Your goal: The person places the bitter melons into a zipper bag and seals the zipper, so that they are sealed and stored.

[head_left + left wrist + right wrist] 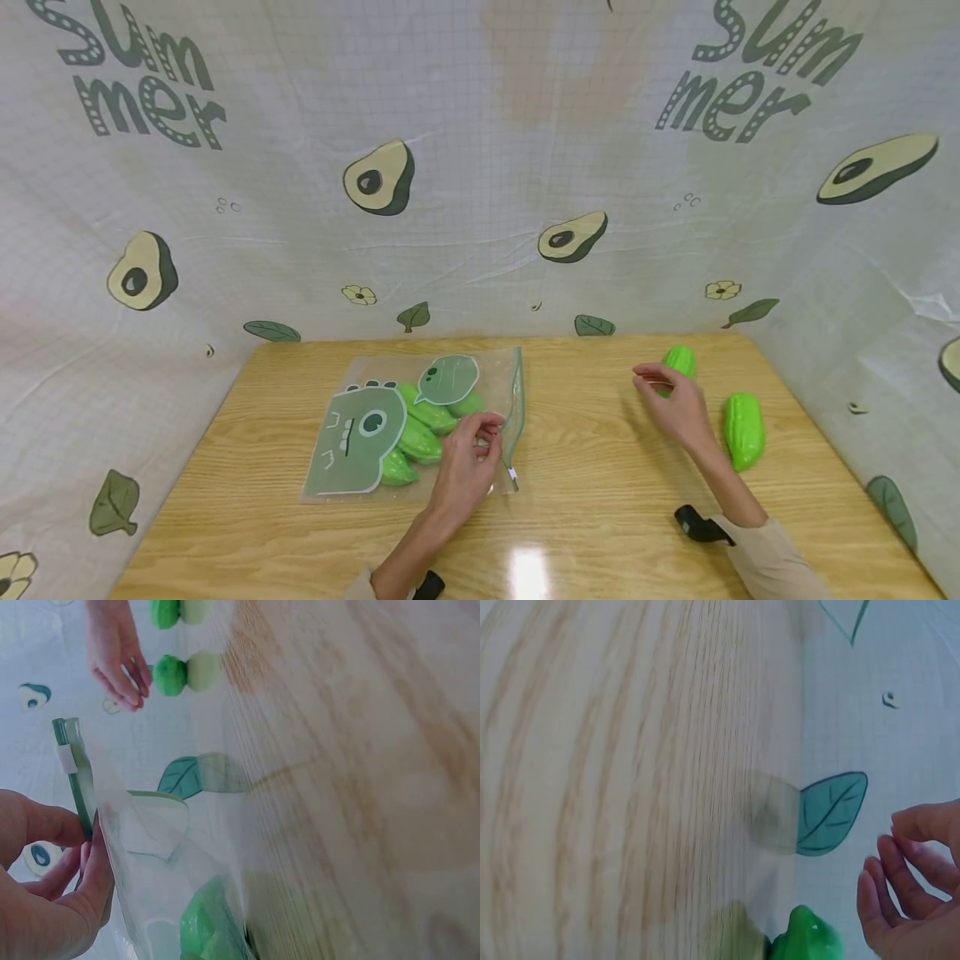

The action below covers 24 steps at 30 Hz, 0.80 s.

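A clear zip bag (341, 375) printed with a green one-eyed monster lies on the left half of the table. Inside it are several bright green ridged gourds (420, 440). My left hand (463, 471) pinches the bag's opening edge between thumb and fingers, below the white slider (67, 759) in the left wrist view. That edge is lifted. Over at the right, my right hand (678, 407) hovers above the table with loosely bent fingers and nothing in them. Just beyond it is one loose green gourd (681, 360), partly hidden by the hand. A second loose gourd (744, 429) lies to its right.
The wooden table (577, 467) meets a hanging cloth (465, 275) with avocado and leaf prints along its back and sides. Dark wrist devices (697, 525) sit at both sleeves. Light glares off the table near the front.
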Motion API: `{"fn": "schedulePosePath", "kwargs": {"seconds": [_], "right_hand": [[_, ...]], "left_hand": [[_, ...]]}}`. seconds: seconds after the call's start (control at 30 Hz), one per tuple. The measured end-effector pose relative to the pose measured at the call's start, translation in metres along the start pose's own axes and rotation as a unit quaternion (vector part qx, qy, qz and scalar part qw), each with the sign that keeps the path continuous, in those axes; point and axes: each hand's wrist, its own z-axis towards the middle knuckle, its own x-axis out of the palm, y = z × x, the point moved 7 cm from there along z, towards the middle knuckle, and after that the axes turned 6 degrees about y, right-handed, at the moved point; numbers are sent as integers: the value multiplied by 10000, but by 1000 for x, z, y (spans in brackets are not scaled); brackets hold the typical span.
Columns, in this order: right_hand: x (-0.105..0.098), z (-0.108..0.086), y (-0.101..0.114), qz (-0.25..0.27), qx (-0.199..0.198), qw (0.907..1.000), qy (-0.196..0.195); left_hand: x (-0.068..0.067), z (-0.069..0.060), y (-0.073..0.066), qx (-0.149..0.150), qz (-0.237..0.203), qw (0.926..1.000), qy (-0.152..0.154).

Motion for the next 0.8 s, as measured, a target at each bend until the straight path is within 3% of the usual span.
{"fn": "schedulePosePath", "kwargs": {"seconds": [0.57,0.8], "right_hand": [[-16,0,-17,-399,428,9974,-420],[-20,1,-20,-621,381,9951,-666]], "left_hand": [[0,-1,-1,21,-103,9999,-24],[0,0,0,-14,-86,10000,-42]]}}
